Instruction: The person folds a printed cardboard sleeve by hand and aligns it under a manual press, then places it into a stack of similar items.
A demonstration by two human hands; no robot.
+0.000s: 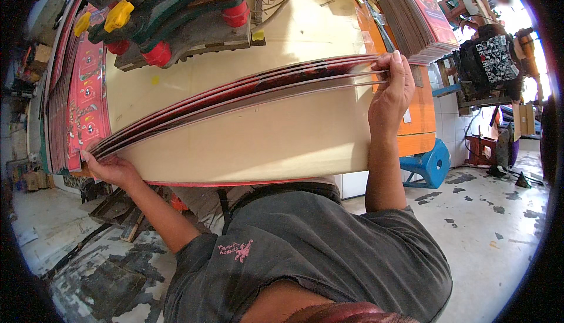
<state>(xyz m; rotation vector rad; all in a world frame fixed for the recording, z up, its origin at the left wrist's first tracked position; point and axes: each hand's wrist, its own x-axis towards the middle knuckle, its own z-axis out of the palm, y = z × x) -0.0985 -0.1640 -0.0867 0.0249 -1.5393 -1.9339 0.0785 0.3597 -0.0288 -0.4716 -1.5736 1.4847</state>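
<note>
Several long, thin printed cardboard sheets [252, 89] with dark red faces and pale edges are held up between my hands, tilted nearly on edge. My left hand [114, 169] is closed on their near left end, fingers partly hidden. At the far right end, my right hand [392, 91] pinches the sheets between thumb and fingers, where small gaps show between them. Below them a broad cream board surface [264, 141] covers the table, with a thin red near edge. The bundle spans it diagonally.
A dark green machine [188, 14] with yellow knobs and red feet stands at the far left. A stack of red printed sheets [88, 99] lies left, another stack [417, 14] far right. A blue stool [432, 161] stands right. A person [479, 0] is in the background.
</note>
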